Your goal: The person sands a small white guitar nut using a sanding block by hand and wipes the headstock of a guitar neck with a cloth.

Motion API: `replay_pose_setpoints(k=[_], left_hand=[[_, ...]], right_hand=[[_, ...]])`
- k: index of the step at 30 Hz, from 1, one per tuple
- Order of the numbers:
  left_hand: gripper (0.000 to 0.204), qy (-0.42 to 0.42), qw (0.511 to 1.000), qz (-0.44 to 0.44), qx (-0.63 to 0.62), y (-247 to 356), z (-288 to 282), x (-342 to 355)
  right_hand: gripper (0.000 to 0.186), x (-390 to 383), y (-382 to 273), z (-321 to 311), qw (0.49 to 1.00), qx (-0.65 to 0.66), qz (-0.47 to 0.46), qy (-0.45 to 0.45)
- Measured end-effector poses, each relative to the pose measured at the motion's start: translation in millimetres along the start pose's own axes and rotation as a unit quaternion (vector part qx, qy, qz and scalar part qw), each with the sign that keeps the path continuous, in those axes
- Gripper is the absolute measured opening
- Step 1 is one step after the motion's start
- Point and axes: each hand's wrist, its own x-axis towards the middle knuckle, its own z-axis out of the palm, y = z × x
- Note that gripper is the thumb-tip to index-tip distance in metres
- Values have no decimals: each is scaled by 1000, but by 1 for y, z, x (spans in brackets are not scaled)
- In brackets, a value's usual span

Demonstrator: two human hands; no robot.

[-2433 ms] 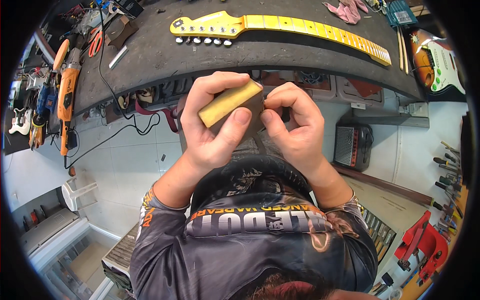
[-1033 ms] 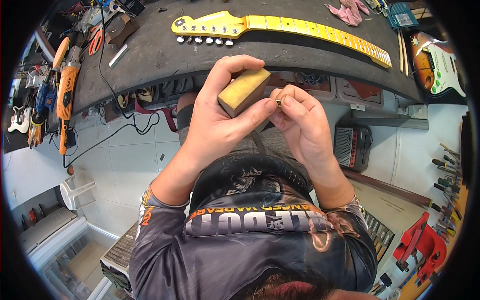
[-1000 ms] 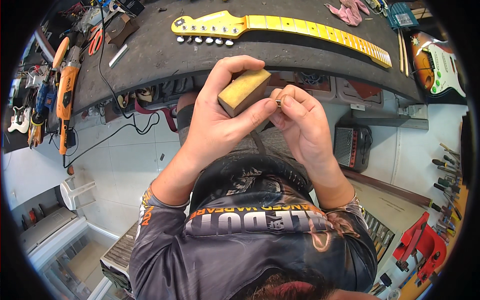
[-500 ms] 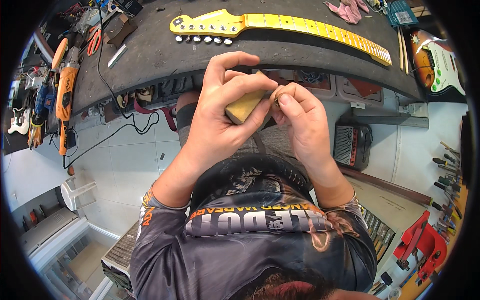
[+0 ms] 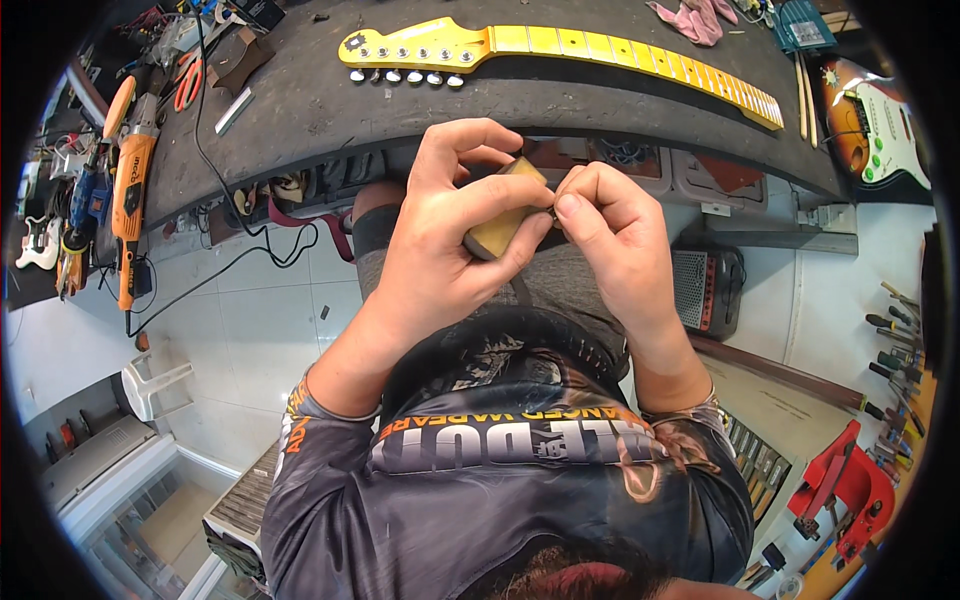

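— Dark workbench across the top, with a guitar neck lying lengthwise between its far and near edges. What's different at the hands?

— A second ago the yellow block stood more exposed in the left hand. Now a left finger crosses over it, and that fingertip and the thumb meet the right hand's fingers.

— So where is the yellow block exactly?

— Off the bench, just in front of the near edge and above the lap, tilted and gripped between left thumb and fingers.

— And the right hand?

— Pinching a small piece between thumb and forefinger. Too little of it shows to say what it is. I can't tell whether the left fingertips grip it too.

— What does the change mean for the work?

— I'd judge the left fingertips can now help steady the piece without the block being put down, though its bulk limits how far they can close.

— Anything else around?

— A pink cloth by the far right corner, two thin sticks at the right edge, a sunburst guitar body beyond them, and an orange power tool at the left edge. A black cable drops over the near edge, left of the hands, apart from them.
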Motion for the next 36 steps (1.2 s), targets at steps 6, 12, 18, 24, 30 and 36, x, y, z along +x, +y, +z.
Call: replay_pose_setpoints(k=[6,12,18,24,30,36], left_hand=[[27,-11,1000,-6,2,-3,0,-1],[29,18,998,12,54,-4,0,-3],[29,42,991,37,118,-2,-1,-4],[27,34,995,18,93,0,-4,-2],[30,40,999,-8,25,0,-3,-4],[29,10,996,-51,-66,-1,-5,-4]], right_hand=[[16,-1,-1,1,999,26,-1,-18],[15,-3,3,11,999,37,-14,15],[14,-6,14,9,996,79,-30,3],[11,-9,12,12,991,127,-44,8],[12,-9,15,4,986,157,-49,-35],[16,-8,18,4,978,187,-69,-56]])
